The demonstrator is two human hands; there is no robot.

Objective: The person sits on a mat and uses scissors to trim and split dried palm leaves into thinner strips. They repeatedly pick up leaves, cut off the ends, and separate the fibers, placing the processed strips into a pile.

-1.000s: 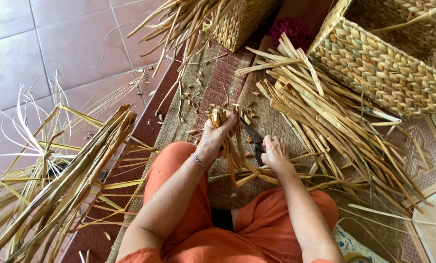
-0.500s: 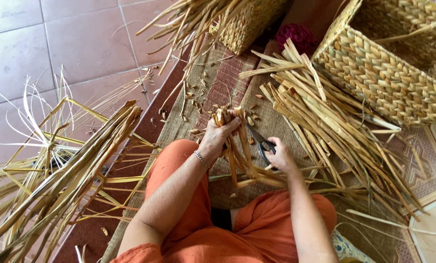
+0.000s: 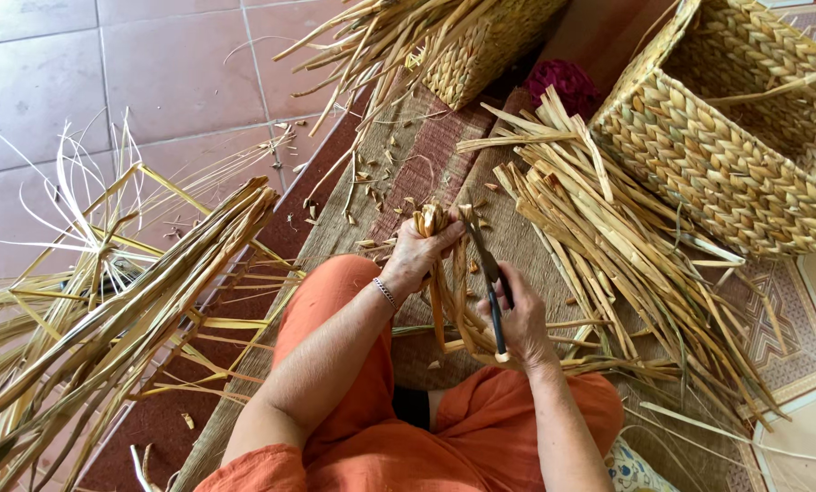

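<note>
1. Where the mat point(image 3: 526, 241) runs up the middle, two woven baskets at its far end: a large open one point(image 3: 718, 173) top right, a smaller one point(image 3: 481, 55) top centre, both straw-coloured, no labels or signs to be seen.
2. Between the baskets, a dark red tuft point(image 3: 567, 84).
3. Left hand point(image 3: 419, 255) closed around a bundle of strips point(image 3: 433, 228), fingers wrapped tight, cut ends poking up just above the knuckles, long ends trailing down between the knees.
4. Right hand point(image 3: 517, 319) gripping the scissors point(image 3: 485, 269) by the handles, fingers curled shut around them; blades pointing up, tips just beside the bundle's top, touching or not cannot be told.
5. Right of the hands, a loose heap point(image 3: 608, 237) of cut strips on the mat, reaching the large basket.
6. Left, on the tiles point(image 3: 52, 64), a long sheaf point(image 3: 125, 310) of uncut stalks, well apart from both hands.
</note>
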